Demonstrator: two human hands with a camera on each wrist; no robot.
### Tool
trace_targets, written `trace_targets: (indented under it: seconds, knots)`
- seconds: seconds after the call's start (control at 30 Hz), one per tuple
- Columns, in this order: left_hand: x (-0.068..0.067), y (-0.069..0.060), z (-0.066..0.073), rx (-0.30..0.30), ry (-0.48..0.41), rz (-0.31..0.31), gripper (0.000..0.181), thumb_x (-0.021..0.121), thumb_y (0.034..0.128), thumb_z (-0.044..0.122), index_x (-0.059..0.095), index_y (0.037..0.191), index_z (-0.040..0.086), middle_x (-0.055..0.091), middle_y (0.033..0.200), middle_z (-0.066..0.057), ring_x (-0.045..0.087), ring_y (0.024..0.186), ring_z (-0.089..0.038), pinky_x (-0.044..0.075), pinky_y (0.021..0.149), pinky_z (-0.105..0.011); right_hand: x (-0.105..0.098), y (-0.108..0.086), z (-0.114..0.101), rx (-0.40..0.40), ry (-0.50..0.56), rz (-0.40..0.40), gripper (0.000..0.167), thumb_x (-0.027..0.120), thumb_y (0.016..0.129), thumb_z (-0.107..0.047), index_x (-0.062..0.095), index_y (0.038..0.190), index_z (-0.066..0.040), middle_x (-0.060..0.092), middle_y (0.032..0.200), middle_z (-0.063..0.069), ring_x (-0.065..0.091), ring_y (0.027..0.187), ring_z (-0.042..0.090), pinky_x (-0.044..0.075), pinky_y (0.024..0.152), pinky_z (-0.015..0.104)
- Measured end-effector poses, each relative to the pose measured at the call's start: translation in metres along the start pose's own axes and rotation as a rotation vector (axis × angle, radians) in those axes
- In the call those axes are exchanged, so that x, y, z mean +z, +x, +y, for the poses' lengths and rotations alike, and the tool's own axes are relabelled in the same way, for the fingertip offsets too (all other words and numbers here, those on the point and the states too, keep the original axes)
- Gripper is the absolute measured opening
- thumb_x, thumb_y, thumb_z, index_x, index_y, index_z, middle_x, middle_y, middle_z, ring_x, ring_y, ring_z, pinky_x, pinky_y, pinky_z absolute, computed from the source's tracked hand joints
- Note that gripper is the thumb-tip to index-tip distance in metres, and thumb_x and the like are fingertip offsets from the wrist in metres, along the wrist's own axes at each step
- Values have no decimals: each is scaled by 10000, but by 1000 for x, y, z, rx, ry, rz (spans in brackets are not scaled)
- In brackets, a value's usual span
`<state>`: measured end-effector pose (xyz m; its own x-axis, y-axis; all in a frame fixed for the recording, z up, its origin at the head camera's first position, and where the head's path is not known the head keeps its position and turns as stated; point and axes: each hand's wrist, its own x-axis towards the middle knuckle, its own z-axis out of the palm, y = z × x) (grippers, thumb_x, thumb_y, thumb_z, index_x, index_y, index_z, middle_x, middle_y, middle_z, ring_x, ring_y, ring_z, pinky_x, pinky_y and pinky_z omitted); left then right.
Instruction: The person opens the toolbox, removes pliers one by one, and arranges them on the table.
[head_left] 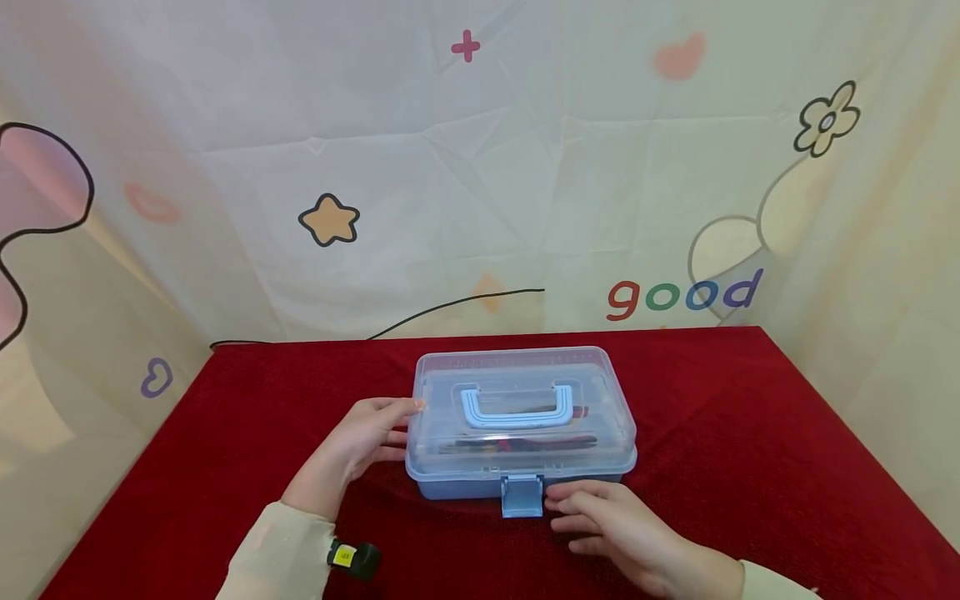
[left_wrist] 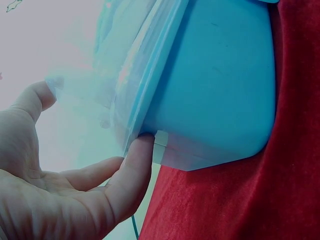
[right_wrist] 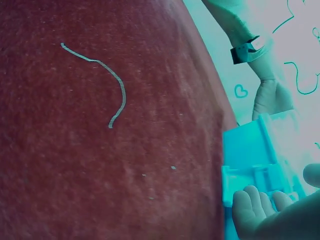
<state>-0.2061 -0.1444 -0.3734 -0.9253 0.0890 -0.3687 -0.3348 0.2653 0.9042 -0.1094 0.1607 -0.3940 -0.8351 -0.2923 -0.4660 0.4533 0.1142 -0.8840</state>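
Note:
A blue plastic box (head_left: 457,487) with a clear lid (head_left: 442,425) sits on the red cloth, its light blue handle (head_left: 517,419) lying flat. Through the lid, several slim items show. The front latch (head_left: 522,497) hangs down, flipped out. My left hand (head_left: 356,442) is at the box's left side, thumb on the lid's edge; in the left wrist view its fingers (left_wrist: 137,172) touch the rim from below. My right hand (head_left: 618,529) is at the front, just right of the latch, fingers loosely bent; whether they touch the box I cannot tell.
Red cloth (head_left: 750,433) covers the table. Behind and at both sides hangs a pale curtain (head_left: 420,167) with printed shapes and the word "good". A pale thread (right_wrist: 122,90) lies on the cloth in the right wrist view. My left wrist wears a black strap (head_left: 355,558).

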Motion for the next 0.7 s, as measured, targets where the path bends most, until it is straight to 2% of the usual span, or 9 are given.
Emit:
trace_targets:
  seconds: [0.33, 0.7]
  knots:
    - [0, 1, -1, 3, -5, -3, 615, 625, 871, 439, 492, 1319, 38, 579, 1225, -174, 639, 945, -241, 579, 796, -374, -5, -15, -13, -149, -62, -62, 457, 502, 956, -229, 491, 1294, 78, 569, 1294, 196, 615, 1095, 246, 528, 907, 388]
    - [-1, 1, -1, 7, -5, -5, 615, 622, 872, 446, 494, 1327, 53, 581, 1230, -168, 644, 942, -235, 578, 798, -374, -11, -30, -33, -192, -116, -47, 498, 542, 947, -257, 474, 1343, 37, 524, 1344, 189, 620, 1098, 239, 524, 932, 346]
